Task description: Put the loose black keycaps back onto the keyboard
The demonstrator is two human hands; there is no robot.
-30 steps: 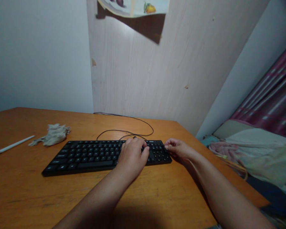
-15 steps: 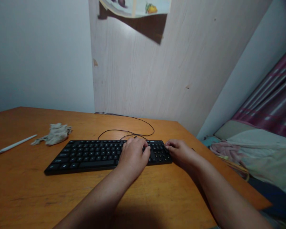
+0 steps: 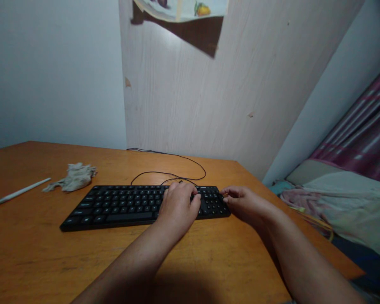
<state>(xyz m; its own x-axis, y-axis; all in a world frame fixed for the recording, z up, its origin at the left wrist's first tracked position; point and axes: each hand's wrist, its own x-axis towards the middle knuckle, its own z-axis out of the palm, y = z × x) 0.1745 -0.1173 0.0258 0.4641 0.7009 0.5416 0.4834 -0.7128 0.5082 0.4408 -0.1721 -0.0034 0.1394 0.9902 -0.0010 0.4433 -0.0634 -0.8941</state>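
A black keyboard [image 3: 126, 205] with white-marked keys lies flat on the wooden desk. My left hand [image 3: 180, 200] lies across it, just left of the number pad, with bent fingers toward the far edge and the thumb over the keys. Its fingertips are partly hidden. At the keyboard's right end is my right hand [image 3: 242, 202], thumb and fingers drawn together in a pinch beside the number pad. Whatever small thing may be between those fingertips is too dark to make out.
Behind the keyboard, a thin black cable [image 3: 177, 155] loops over the desk [image 3: 183, 261]. To the left lie a crumpled grey-white rag [image 3: 77, 177] and a slim white stick [image 3: 19, 192]. A wall panel [image 3: 186, 105] rises behind; bedding [image 3: 338, 198] lies beyond the right desk edge.
My right hand has shifted slightly and its fingers have tilted a little at the keyboard's right end. The left hand keeps its place on the keyboard. The view has moved very slightly.
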